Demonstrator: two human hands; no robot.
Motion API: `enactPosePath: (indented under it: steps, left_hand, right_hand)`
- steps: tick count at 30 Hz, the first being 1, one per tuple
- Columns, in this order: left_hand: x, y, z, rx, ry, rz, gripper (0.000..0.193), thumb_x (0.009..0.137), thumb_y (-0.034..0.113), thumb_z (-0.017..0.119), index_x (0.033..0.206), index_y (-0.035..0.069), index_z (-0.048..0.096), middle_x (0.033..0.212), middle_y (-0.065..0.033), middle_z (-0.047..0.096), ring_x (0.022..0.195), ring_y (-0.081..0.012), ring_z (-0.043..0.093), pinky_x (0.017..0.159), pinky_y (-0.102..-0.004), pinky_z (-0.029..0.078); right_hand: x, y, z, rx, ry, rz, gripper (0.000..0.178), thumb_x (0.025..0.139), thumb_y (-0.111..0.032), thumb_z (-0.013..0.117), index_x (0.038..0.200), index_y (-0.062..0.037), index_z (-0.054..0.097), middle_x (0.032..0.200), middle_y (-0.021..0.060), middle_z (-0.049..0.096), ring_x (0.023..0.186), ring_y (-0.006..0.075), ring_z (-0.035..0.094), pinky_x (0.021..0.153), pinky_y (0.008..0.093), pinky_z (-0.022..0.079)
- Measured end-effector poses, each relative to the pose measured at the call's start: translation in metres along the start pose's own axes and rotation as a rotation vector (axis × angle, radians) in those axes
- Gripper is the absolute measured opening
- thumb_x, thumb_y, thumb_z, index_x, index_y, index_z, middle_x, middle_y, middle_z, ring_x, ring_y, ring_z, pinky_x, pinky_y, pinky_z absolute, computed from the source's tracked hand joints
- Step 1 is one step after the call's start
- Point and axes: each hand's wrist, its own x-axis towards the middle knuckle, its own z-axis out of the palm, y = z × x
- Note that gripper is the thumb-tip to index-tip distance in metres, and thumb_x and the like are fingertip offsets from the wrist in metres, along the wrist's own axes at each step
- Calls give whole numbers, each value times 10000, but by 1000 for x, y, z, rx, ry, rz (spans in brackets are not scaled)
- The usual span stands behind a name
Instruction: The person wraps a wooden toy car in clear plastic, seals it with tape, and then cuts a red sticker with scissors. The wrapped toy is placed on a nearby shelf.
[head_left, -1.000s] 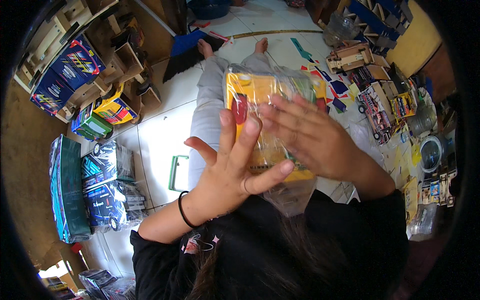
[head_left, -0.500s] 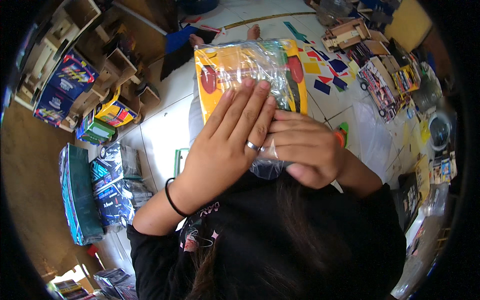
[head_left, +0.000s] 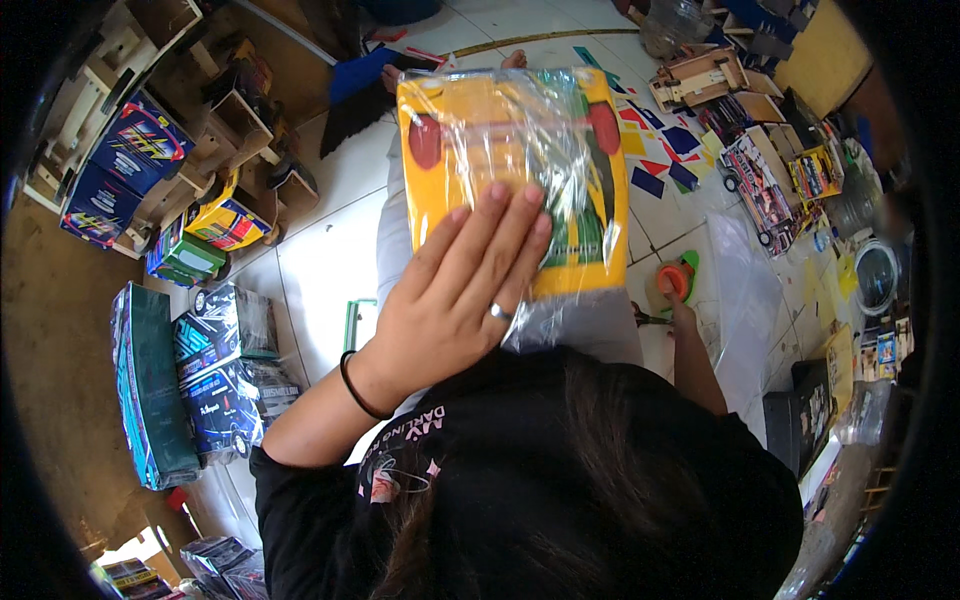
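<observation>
A yellow boxy thing (head_left: 580, 275) with red oval lights and a green printed panel rests on my lap, wrapped in clear shiny plastic. My left hand (head_left: 455, 280) lies flat on the wrapping, fingers stretched out over its lower left part. Loose plastic film (head_left: 550, 318) bunches below the near edge. To the right, near the floor, my right hand (head_left: 682, 312) has its fingers on an orange tape roll (head_left: 674, 277) beside a green piece (head_left: 690, 259). Dark-handled scissors (head_left: 650, 319) lie just left of that hand.
Wrapped dark toy trucks (head_left: 225, 375) and wooden truck bodies (head_left: 240, 130) stand at the left. Coloured cut pieces (head_left: 648, 180) are scattered on the tiles at far right. Nearer are a clear plastic sheet (head_left: 745, 290), a printed toy truck (head_left: 758, 185) and a round clear container (head_left: 877, 275).
My right hand has left the wrapped yellow thing and reached right to the tape roll. My left hand stays on the wrapping, and more of the yellow surface shows.
</observation>
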Motion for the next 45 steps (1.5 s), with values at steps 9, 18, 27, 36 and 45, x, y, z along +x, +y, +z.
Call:
enactPosePath:
  steps: [9,18,27,36,45]
  left_hand:
    - [16,12,2,-89,-54,-236,494,841,95,443,1320,-22,443,1407,-163,405,1320,-302,373,1078,-394,300]
    - [8,14,11,-106,69,-214,471,823,103,476,1279,-16,489,1373,-160,449,1298,-303,406,1059,-389,326]
    - [5,8,17,-118,186,-171,474,778,134,484,1208,-62,513,1261,-187,521,1192,-286,494,1045,-387,355]
    - [5,3,16,-187,203,-190,494,770,98,529,1248,-22,501,1320,-154,488,1229,-292,465,1037,-399,362]
    - [0,0,21,-194,190,-126,472,787,125,498,1226,-47,505,1257,-168,524,1208,-283,482,1033,-378,367]
  right_hand:
    - [21,-59,17,575,211,-7,432,870,-373,508,1096,-9,567,975,141,623,820,280,624,678,470,497]
    - [-306,-376,-25,834,-56,-1401,470,819,-17,539,1276,20,436,1230,119,524,1107,229,536,938,343,437]
    - [-520,-453,83,-933,-443,-2437,446,706,-103,669,1142,-47,595,1083,112,534,974,226,552,820,329,449]
    - [-573,-474,142,-1738,-366,-2309,488,698,-75,672,1180,-81,589,1124,109,531,1017,239,557,855,337,456]
    - [-524,-461,24,-1518,-338,-2304,544,671,-55,689,1203,-127,594,1139,106,530,1041,257,565,874,355,469]
